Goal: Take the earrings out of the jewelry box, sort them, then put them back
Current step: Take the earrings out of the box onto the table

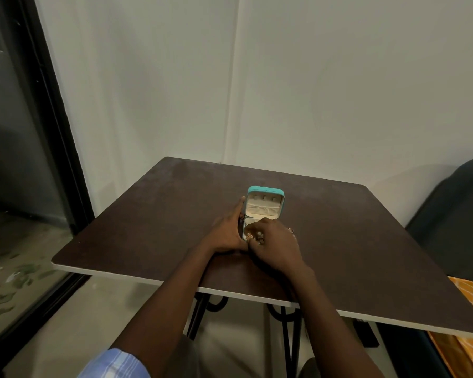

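A small teal jewelry box (265, 199) stands open in the middle of the dark brown table (148, 219), its cream-lined lid upright. My left hand (227, 230) rests against the box's left side, steadying it. My right hand (273, 241) reaches into the bottom tray, fingers bent around several small gold earrings (253, 237). One more earring (290, 230) lies on the table just right of my right hand. Most of the tray is hidden by my fingers.
The table stands in a corner of white walls. A dark-framed glass door (38, 132) is on the left. A dark chair back (453, 219) and an orange cloth (470, 301) are on the right.
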